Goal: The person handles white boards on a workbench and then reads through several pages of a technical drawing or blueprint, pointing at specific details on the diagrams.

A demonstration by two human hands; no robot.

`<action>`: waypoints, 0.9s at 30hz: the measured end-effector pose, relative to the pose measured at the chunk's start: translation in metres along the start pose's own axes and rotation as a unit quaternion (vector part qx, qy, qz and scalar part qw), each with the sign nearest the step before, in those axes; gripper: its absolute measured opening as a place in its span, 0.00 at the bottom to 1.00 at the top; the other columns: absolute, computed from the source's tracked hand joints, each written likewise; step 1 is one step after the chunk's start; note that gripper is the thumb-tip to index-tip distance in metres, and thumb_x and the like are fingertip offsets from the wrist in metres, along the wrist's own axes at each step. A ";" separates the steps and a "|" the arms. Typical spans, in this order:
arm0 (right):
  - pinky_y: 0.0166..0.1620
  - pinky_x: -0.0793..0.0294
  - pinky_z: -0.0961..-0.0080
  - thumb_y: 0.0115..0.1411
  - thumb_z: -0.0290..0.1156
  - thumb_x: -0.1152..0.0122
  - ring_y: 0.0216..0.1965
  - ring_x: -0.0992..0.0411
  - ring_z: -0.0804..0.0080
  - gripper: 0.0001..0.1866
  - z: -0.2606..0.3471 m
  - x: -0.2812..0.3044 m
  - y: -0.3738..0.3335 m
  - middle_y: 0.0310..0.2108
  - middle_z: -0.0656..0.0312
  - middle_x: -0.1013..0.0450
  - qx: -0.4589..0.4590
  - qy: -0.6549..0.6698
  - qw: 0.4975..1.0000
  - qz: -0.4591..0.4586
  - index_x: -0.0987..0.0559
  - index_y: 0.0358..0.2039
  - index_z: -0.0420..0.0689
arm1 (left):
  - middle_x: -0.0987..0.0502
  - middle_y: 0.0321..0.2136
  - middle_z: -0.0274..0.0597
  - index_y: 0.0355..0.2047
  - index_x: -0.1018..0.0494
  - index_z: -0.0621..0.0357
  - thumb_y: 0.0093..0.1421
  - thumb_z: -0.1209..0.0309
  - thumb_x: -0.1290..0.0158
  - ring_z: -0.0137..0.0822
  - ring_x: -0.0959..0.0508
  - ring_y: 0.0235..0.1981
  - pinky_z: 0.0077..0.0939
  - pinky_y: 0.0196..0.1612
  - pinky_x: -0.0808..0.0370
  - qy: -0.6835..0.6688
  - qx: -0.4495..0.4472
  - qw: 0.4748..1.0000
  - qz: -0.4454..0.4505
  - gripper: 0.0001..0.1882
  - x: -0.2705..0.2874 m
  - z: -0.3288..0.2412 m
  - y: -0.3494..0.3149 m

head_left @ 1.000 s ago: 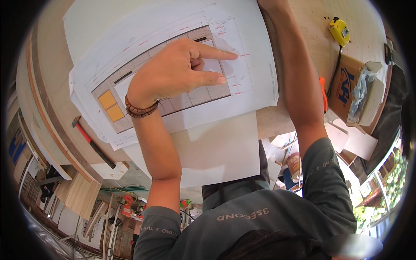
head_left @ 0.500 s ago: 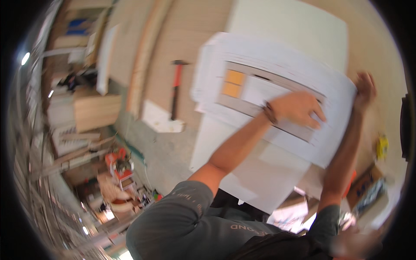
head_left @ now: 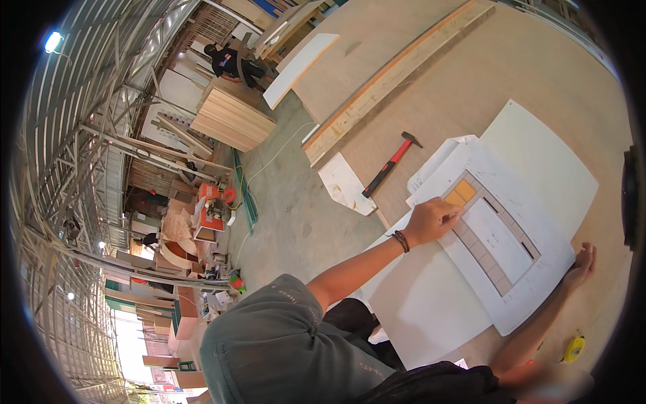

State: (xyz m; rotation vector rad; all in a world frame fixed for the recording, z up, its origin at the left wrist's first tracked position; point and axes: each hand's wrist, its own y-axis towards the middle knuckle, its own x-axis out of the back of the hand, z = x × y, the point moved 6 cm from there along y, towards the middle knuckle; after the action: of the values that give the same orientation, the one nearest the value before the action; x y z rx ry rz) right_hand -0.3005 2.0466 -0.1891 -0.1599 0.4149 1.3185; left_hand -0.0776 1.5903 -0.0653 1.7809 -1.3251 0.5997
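A white sheet (head_left: pixel 518 296) printed with a drawing lies on the table. The drawing shows a long grey-brown tiled frame around a white centre, with yellow squares (head_left: pixel 460 192) at its upper left corner. My left hand (head_left: pixel 434 222), with a dark bracelet at the wrist, touches the sheet just below those squares. Its fingers are drawn together, and nothing shows in them. Beside the sheet's right edge rests my right hand (head_left: pixel 580 266), fingers loosely curled and apart, holding nothing visible. A blank white panel (head_left: pixel 431 303) lies beneath the sheet and sticks out on both sides.
A red-and-black hammer (head_left: pixel 391 165) lies left of the sheet, its handle end by a white board offcut (head_left: pixel 344 183). A yellow tape measure (head_left: pixel 573 349) is at the lower right. A long wooden beam (head_left: pixel 397 81) crosses the table. A person (head_left: pixel 232 64) is farther back.
My left hand has moved from the drawing's right part to its left side by the yellow squares. The view has turned, showing more workshop on the left. My right hand stays at the sheet's edge.
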 end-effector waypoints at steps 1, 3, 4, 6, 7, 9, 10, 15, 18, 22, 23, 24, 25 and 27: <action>0.25 0.60 0.80 0.74 0.35 0.43 0.21 0.54 0.91 0.13 0.001 0.001 0.000 0.19 0.81 0.50 0.008 -0.003 1.000 0.002 0.20 0.37 0.38 | 0.19 0.25 0.32 0.48 0.14 0.46 0.62 0.67 0.38 0.33 0.22 0.25 0.28 0.32 0.23 0.005 0.010 1.000 -0.007 0.13 0.002 0.003 -0.001; 0.25 0.60 0.80 0.74 0.35 0.43 0.21 0.54 0.91 0.13 0.003 0.003 0.000 0.19 0.81 0.50 0.016 -0.006 1.000 -0.001 0.20 0.37 0.38 | 0.20 0.25 0.31 0.44 0.15 0.49 0.63 0.67 0.39 0.33 0.22 0.25 0.31 0.33 0.24 0.003 0.008 1.000 -0.006 0.10 -0.004 0.004 -0.002; 0.25 0.60 0.80 0.73 0.35 0.43 0.21 0.54 0.91 0.13 0.002 0.001 -0.001 0.19 0.81 0.50 0.011 -0.005 1.000 -0.004 0.20 0.37 0.38 | 0.20 0.24 0.32 0.43 0.15 0.50 0.63 0.67 0.39 0.33 0.22 0.25 0.31 0.33 0.24 0.011 0.002 1.000 -0.017 0.09 -0.005 0.001 -0.002; 0.25 0.60 0.80 0.73 0.35 0.43 0.21 0.54 0.91 0.13 -0.001 -0.005 -0.003 0.19 0.80 0.49 0.011 -0.005 1.000 0.000 0.19 0.36 0.38 | 0.21 0.23 0.32 0.41 0.16 0.51 0.64 0.67 0.40 0.33 0.22 0.26 0.32 0.33 0.25 0.029 0.008 0.999 -0.028 0.07 -0.006 0.001 -0.006; 0.25 0.60 0.80 0.73 0.35 0.43 0.21 0.54 0.91 0.13 0.000 -0.005 -0.001 0.19 0.80 0.49 0.017 -0.010 1.000 0.005 0.19 0.36 0.38 | 0.22 0.22 0.32 0.40 0.17 0.52 0.64 0.66 0.40 0.33 0.22 0.25 0.33 0.33 0.25 0.036 0.019 0.999 -0.026 0.07 -0.006 -0.001 -0.005; 0.25 0.60 0.80 0.74 0.36 0.43 0.21 0.54 0.91 0.14 0.002 -0.004 0.000 0.19 0.80 0.49 0.022 -0.021 0.999 0.010 0.19 0.35 0.39 | 0.24 0.21 0.32 0.40 0.18 0.52 0.65 0.66 0.41 0.34 0.23 0.25 0.34 0.34 0.26 0.045 0.019 0.998 -0.027 0.07 -0.007 -0.004 -0.003; 0.25 0.60 0.79 0.74 0.37 0.44 0.21 0.55 0.90 0.15 0.002 -0.007 -0.001 0.19 0.80 0.50 0.022 -0.024 0.999 0.008 0.19 0.35 0.40 | 0.24 0.21 0.32 0.40 0.18 0.52 0.65 0.65 0.41 0.35 0.23 0.25 0.34 0.34 0.26 0.048 0.007 0.998 -0.031 0.07 -0.006 -0.003 -0.002; 0.25 0.60 0.79 0.75 0.39 0.43 0.21 0.54 0.90 0.16 0.010 -0.008 -0.002 0.19 0.81 0.49 0.032 -0.039 0.999 0.008 0.19 0.35 0.40 | 0.23 0.26 0.33 0.46 0.20 0.50 0.67 0.63 0.42 0.38 0.22 0.31 0.38 0.39 0.28 0.072 -0.001 0.997 -0.021 0.11 -0.015 -0.004 -0.006; 0.26 0.60 0.80 0.74 0.39 0.42 0.21 0.53 0.90 0.16 0.006 -0.006 -0.002 0.20 0.80 0.48 0.032 -0.059 0.998 0.012 0.19 0.35 0.40 | 0.23 0.31 0.35 0.49 0.21 0.50 0.68 0.61 0.43 0.40 0.23 0.36 0.39 0.43 0.30 0.109 -0.006 0.994 -0.025 0.13 -0.017 -0.012 -0.013; 0.25 0.59 0.79 0.74 0.39 0.42 0.21 0.53 0.91 0.16 0.006 -0.011 -0.001 0.20 0.81 0.48 0.028 -0.051 0.998 0.027 0.19 0.34 0.40 | 0.24 0.33 0.36 0.51 0.22 0.51 0.68 0.59 0.44 0.41 0.24 0.37 0.40 0.43 0.32 0.120 -0.004 0.993 -0.010 0.16 -0.017 -0.012 -0.015; 0.25 0.59 0.79 0.74 0.39 0.41 0.21 0.53 0.91 0.15 0.007 -0.015 -0.004 0.20 0.81 0.48 0.028 -0.047 0.998 0.029 0.19 0.34 0.41 | 0.24 0.33 0.37 0.51 0.22 0.51 0.68 0.59 0.43 0.41 0.24 0.37 0.40 0.42 0.32 0.121 -0.005 0.993 -0.010 0.16 -0.016 -0.010 -0.016; 0.25 0.59 0.79 0.74 0.39 0.41 0.21 0.53 0.91 0.15 0.008 -0.013 -0.007 0.20 0.81 0.48 0.024 -0.050 0.998 0.020 0.19 0.34 0.41 | 0.24 0.33 0.37 0.52 0.23 0.51 0.68 0.59 0.43 0.41 0.24 0.37 0.41 0.42 0.32 0.113 -0.001 0.994 -0.006 0.16 -0.016 -0.010 -0.017; 0.25 0.59 0.79 0.73 0.38 0.41 0.21 0.53 0.91 0.15 0.006 -0.013 -0.005 0.20 0.81 0.48 0.023 -0.049 0.998 0.012 0.19 0.35 0.41 | 0.24 0.33 0.37 0.52 0.23 0.51 0.68 0.59 0.43 0.41 0.24 0.37 0.41 0.42 0.32 0.109 0.001 0.994 -0.006 0.16 -0.016 -0.009 -0.016; 0.25 0.59 0.80 0.73 0.38 0.41 0.21 0.53 0.91 0.14 0.004 -0.015 -0.002 0.20 0.81 0.48 0.014 -0.039 0.999 0.005 0.19 0.35 0.41 | 0.24 0.33 0.37 0.52 0.23 0.51 0.68 0.59 0.43 0.41 0.24 0.37 0.41 0.42 0.32 0.106 -0.001 0.994 -0.008 0.16 -0.015 -0.009 -0.011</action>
State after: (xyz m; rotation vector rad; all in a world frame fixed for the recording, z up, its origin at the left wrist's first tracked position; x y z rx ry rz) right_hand -0.3007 2.0341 -0.1802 -0.0834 0.3679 1.3239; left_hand -0.0713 1.6067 -0.0755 1.6742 -1.1640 0.7556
